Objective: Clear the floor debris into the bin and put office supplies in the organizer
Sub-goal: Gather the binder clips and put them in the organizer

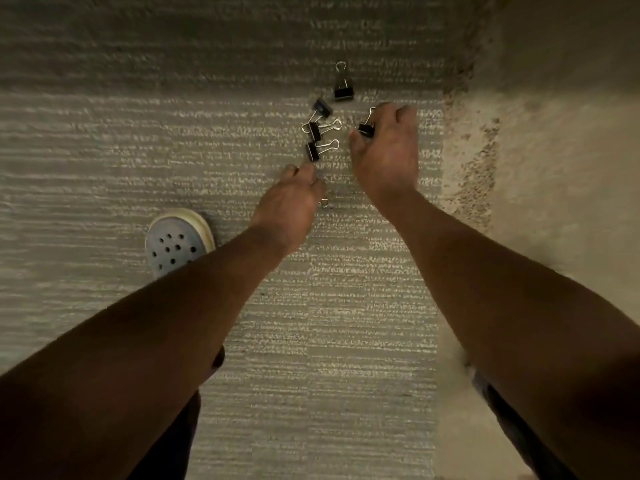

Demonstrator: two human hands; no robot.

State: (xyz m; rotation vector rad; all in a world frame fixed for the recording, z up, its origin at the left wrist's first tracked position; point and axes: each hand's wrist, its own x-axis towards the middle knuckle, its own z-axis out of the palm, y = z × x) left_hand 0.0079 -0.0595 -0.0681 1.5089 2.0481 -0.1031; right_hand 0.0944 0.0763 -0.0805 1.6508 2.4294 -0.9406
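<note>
A grey ribbed carpet floor fills most of the view, and a rough beige wall base runs down its right side. Two bare forearms reach forward and down over the carpet. At the left, beside the left forearm, is the toe of a pale blue perforated clog with a cream sole.

The right hand is curled, pinching a black binder clip with silver wire handles between thumb and fingers. The left hand reaches with curled fingers, its fingertips touching the nearest of the loose clips; a wire loop shows under this hand, though whether the hand grips a clip I cannot tell.

Four black binder clips lie on the carpet ahead of the hands: the touched one, a second just beyond it, a third close behind that, and the farthest clip lying a little apart near the wall.
</note>
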